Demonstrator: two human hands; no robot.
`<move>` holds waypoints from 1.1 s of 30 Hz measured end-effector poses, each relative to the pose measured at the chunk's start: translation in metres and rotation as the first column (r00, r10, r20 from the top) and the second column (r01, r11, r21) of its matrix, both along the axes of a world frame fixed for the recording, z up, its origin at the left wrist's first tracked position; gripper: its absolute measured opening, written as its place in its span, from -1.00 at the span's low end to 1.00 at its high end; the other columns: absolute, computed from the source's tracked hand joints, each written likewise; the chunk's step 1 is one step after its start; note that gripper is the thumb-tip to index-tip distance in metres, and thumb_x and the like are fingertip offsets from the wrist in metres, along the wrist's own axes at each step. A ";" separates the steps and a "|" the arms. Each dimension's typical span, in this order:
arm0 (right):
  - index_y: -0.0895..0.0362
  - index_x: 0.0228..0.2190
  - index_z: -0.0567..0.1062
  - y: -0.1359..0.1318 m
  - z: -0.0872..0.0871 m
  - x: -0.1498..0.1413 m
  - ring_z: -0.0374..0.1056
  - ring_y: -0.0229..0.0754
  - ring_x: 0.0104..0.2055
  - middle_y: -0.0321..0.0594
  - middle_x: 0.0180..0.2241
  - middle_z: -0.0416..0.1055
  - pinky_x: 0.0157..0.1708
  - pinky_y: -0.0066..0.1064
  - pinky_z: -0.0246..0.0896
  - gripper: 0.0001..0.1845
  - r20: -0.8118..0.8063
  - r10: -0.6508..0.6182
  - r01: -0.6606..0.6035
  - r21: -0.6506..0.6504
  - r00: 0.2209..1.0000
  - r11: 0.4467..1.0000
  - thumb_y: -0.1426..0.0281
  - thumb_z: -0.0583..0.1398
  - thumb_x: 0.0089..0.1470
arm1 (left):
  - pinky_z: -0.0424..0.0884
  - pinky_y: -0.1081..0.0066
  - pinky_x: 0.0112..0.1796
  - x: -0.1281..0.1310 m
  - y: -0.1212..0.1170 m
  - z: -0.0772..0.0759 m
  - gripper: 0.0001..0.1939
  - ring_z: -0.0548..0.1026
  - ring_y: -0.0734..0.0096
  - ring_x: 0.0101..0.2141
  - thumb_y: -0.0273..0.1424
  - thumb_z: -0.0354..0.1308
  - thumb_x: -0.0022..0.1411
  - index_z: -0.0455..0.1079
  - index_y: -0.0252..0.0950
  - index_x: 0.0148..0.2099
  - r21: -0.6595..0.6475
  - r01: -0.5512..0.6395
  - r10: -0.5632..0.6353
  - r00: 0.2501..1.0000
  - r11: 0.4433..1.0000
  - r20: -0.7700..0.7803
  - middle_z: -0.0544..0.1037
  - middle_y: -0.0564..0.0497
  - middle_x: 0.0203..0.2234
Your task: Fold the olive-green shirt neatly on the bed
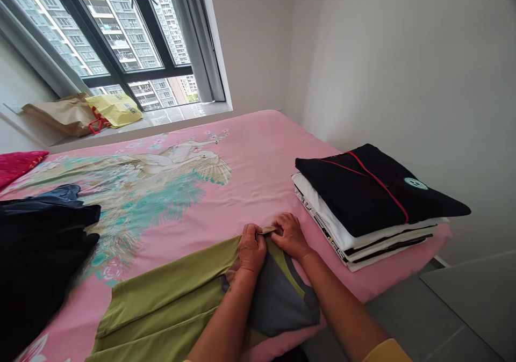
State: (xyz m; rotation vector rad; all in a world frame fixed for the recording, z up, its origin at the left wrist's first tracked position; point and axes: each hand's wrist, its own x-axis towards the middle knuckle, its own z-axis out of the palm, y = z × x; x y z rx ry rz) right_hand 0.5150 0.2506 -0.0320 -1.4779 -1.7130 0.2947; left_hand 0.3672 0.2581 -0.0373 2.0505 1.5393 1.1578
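Observation:
An olive-green shirt (173,287) with grey and tan panels lies spread near the front edge of the bed. My left hand (252,248) is closed on its tan upper edge, thumb and fingers pinching the cloth. Just to the right, my right hand (289,236) pinches the same edge, a short stretch of tan fabric showing between both hands. A grey section with a dark border hangs toward the bed's near edge, under my forearms. Right of my right hand stands a stack of folded clothes (328,211), topped by a black garment (363,190) with red piping and a round green badge.
Dark clothes (36,254) lie heaped at the left on the pink bedsheet (258,152), which has a peacock print. A red cushion (20,167) sits at the far left. Brown paper (64,115) and yellow bags (115,109) rest on the windowsill. Walls border the right side.

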 end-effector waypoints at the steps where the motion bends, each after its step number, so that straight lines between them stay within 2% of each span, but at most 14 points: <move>1: 0.09 -0.53 0.29 0.000 0.000 0.000 0.18 -0.17 -0.26 -0.31 -0.45 0.30 -0.19 -0.33 0.02 -0.89 0.002 0.004 -0.004 -0.007 1.000 1.000 0.49 0.15 -0.19 | 0.30 0.39 -0.25 0.000 0.000 0.000 -0.86 0.34 0.39 -0.36 -0.56 -0.08 0.07 0.18 -0.21 -0.36 -0.001 0.003 -0.003 1.000 1.000 0.004 0.33 0.06 -0.44; 3: 0.09 -0.59 0.23 0.001 -0.001 0.000 0.17 -0.21 -0.33 -0.34 -0.52 0.25 -0.22 -0.34 0.03 -0.87 -0.024 -0.025 0.025 -0.004 0.999 1.000 0.50 0.13 -0.16 | 0.31 0.39 -0.25 0.000 0.000 0.000 -0.86 0.35 0.39 -0.36 -0.56 -0.07 0.07 0.19 -0.21 -0.35 -0.004 0.004 -0.004 1.000 1.000 0.010 0.34 0.06 -0.44; 5: 0.09 -0.54 0.26 0.001 -0.002 0.000 0.18 -0.22 -0.34 -0.34 -0.50 0.26 -0.21 -0.34 0.04 -0.89 -0.060 -0.049 0.050 0.012 0.997 0.999 0.50 0.13 -0.15 | 0.31 0.39 -0.26 0.000 0.000 -0.001 -0.86 0.36 0.39 -0.35 -0.56 -0.07 0.07 0.21 -0.21 -0.33 -0.003 -0.001 0.001 1.000 1.000 0.016 0.35 0.06 -0.43; 7: 0.09 -0.49 0.29 0.001 -0.002 0.000 0.19 -0.20 -0.30 -0.32 -0.45 0.29 -0.19 -0.33 0.05 -0.88 -0.064 -0.026 0.028 0.021 0.998 0.999 0.50 0.14 -0.17 | 0.31 0.39 -0.27 0.000 0.000 -0.002 -0.86 0.36 0.39 -0.35 -0.56 -0.06 0.07 0.21 -0.21 -0.33 0.008 -0.007 0.007 1.000 1.000 0.022 0.36 0.05 -0.43; 10: 0.08 -0.53 0.28 0.000 -0.002 0.000 0.20 -0.18 -0.29 -0.31 -0.46 0.29 -0.20 -0.33 0.07 -0.88 -0.083 -0.002 0.005 0.034 0.997 0.999 0.52 0.13 -0.17 | 0.30 0.39 -0.29 0.000 0.001 -0.003 -0.87 0.36 0.39 -0.37 -0.55 -0.05 0.07 0.22 -0.22 -0.33 0.027 -0.008 0.007 1.000 1.000 0.025 0.36 0.05 -0.44; 12: 0.08 -0.47 0.32 -0.001 -0.002 0.001 0.21 -0.18 -0.26 -0.29 -0.41 0.31 -0.18 -0.33 0.09 -0.87 -0.120 -0.007 0.014 0.055 0.993 0.998 0.52 0.14 -0.14 | 0.31 0.39 -0.29 0.000 0.001 -0.003 -0.87 0.36 0.39 -0.37 -0.54 -0.04 0.07 0.22 -0.22 -0.33 0.030 -0.005 0.004 1.000 1.000 0.026 0.36 0.05 -0.44; 15: 0.07 -0.36 0.37 0.000 -0.002 0.001 0.22 -0.16 -0.20 -0.27 -0.34 0.35 -0.15 -0.31 0.09 -0.81 -0.116 0.045 -0.037 0.068 0.992 0.997 0.49 0.18 -0.13 | 0.31 0.39 -0.29 0.000 0.001 -0.002 -0.88 0.36 0.39 -0.37 -0.53 -0.03 0.06 0.22 -0.22 -0.33 0.019 0.000 0.000 1.000 1.000 0.026 0.36 0.06 -0.44; 18: 0.08 -0.47 0.35 0.000 -0.004 0.002 0.22 -0.19 -0.28 -0.31 -0.43 0.33 -0.20 -0.34 0.10 -0.90 -0.139 0.044 -0.035 0.060 0.989 0.998 0.52 0.16 -0.10 | 0.31 0.39 -0.29 0.000 0.001 -0.002 -0.88 0.37 0.39 -0.38 -0.52 -0.02 0.05 0.22 -0.21 -0.34 0.007 -0.004 0.003 1.000 1.000 0.021 0.36 0.06 -0.44; 20: 0.08 -0.42 0.36 0.001 -0.004 0.002 0.23 -0.19 -0.26 -0.29 -0.39 0.34 -0.20 -0.34 0.11 -0.88 -0.171 0.012 -0.002 0.058 0.985 0.998 0.50 0.17 -0.09 | 0.30 0.38 -0.29 0.000 0.001 -0.002 -0.90 0.37 0.38 -0.37 -0.51 -0.02 0.05 0.22 -0.21 -0.34 0.000 -0.005 0.005 1.000 1.000 0.021 0.36 0.06 -0.43; 23: 0.07 -0.33 0.39 0.002 -0.003 0.001 0.22 -0.16 -0.19 -0.26 -0.31 0.38 -0.14 -0.31 0.08 -0.82 -0.120 0.031 -0.027 0.035 0.992 0.999 0.42 0.21 -0.08 | 0.30 0.37 -0.27 0.000 0.001 -0.002 -0.91 0.37 0.38 -0.35 -0.48 -0.01 0.07 0.23 -0.22 -0.32 -0.017 0.001 -0.001 1.000 1.000 0.021 0.37 0.05 -0.42; 25: 0.07 -0.40 0.41 0.003 -0.003 0.001 0.23 -0.17 -0.23 -0.29 -0.38 0.37 -0.16 -0.32 0.07 -0.92 -0.092 0.034 -0.034 0.002 0.995 0.999 0.40 0.20 -0.05 | 0.31 0.37 -0.27 0.001 0.001 -0.001 -0.92 0.37 0.38 -0.36 -0.46 0.00 0.07 0.23 -0.22 -0.31 -0.039 0.006 -0.006 1.000 0.999 0.017 0.37 0.06 -0.41; 27: 0.08 -0.47 0.39 0.004 -0.003 0.002 0.23 -0.21 -0.30 -0.32 -0.45 0.35 -0.20 -0.35 0.08 -0.97 -0.117 0.007 -0.010 -0.024 0.993 1.000 0.41 0.18 -0.03 | 0.32 0.37 -0.27 0.002 0.002 0.004 -0.91 0.38 0.39 -0.36 -0.42 0.02 0.07 0.24 -0.23 -0.30 -0.083 0.007 -0.006 1.000 0.997 0.010 0.38 0.05 -0.40; 30: 0.09 -0.48 0.38 0.006 -0.004 0.002 0.23 -0.23 -0.32 -0.33 -0.45 0.34 -0.22 -0.38 0.11 -0.98 -0.186 -0.015 0.009 -0.030 0.983 0.999 0.44 0.16 -0.04 | 0.33 0.36 -0.22 0.001 -0.002 0.020 -0.76 0.42 0.37 -0.29 -0.36 0.09 0.05 0.24 -0.25 -0.18 -0.166 0.032 -0.035 0.999 0.986 -0.012 0.42 0.00 -0.31; 33: 0.09 -0.45 0.39 0.008 -0.007 0.003 0.25 -0.24 -0.32 -0.31 -0.43 0.35 -0.25 -0.39 0.15 -0.98 -0.244 -0.031 0.023 -0.035 0.969 0.999 0.41 0.14 -0.04 | 0.31 0.32 -0.18 -0.008 -0.016 0.043 -0.58 0.42 0.27 -0.19 -0.26 0.17 -0.01 0.24 -0.25 -0.08 -0.232 0.071 -0.115 0.976 0.970 -0.183 0.44 -0.08 -0.21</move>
